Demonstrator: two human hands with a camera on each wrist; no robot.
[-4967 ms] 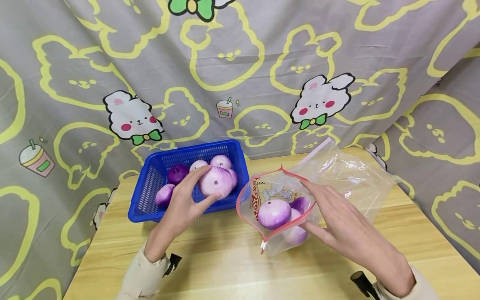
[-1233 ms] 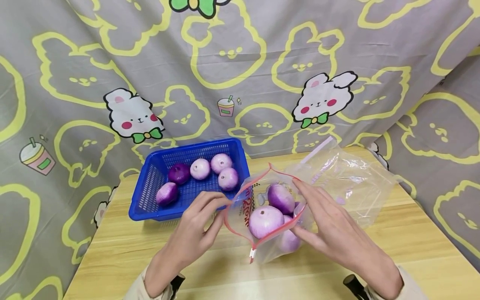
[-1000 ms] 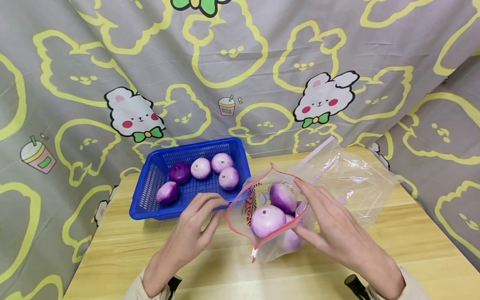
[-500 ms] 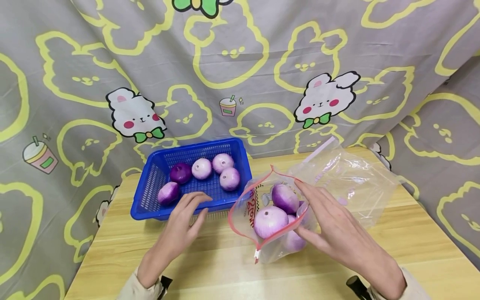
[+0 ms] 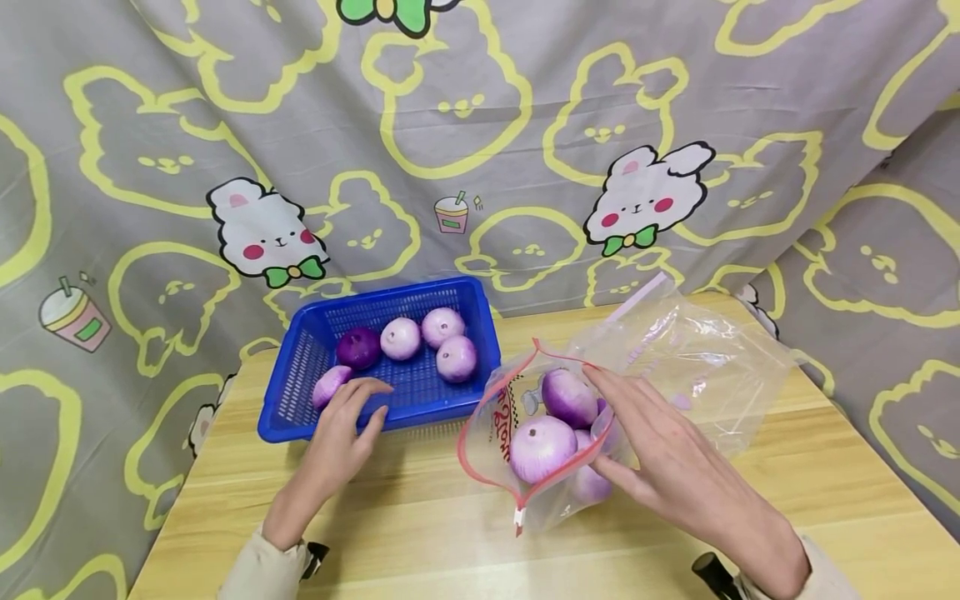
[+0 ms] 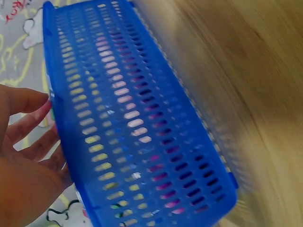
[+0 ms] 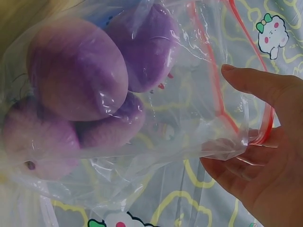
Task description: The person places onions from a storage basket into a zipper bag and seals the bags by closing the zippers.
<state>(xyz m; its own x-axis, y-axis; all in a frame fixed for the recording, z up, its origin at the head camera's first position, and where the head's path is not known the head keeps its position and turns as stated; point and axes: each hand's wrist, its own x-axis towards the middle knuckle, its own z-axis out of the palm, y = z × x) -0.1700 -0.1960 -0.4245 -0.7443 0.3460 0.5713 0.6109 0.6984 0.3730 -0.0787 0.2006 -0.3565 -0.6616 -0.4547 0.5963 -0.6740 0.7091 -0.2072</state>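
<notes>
My left hand is over the front edge of the blue basket, its fingers loosely bent with nothing in them. Its fingertips overlap the half-hidden purple onion at the basket's left. In the left wrist view the fingers reach over the basket rim. My right hand holds the clear zip bag by its red-edged mouth, which gapes wide. Thumb and fingers lie either side of the bag's edge in the right wrist view. Several onions sit inside the bag.
More onions lie in the basket: a dark purple one and paler ones toward the right. A second clear bag lies flat behind the right hand. A patterned cloth hangs behind the wooden table.
Five seconds ago my left hand held an onion over the basket; later it was at the bag's mouth without it. It has since moved left to the basket. The right hand stays at the bag.
</notes>
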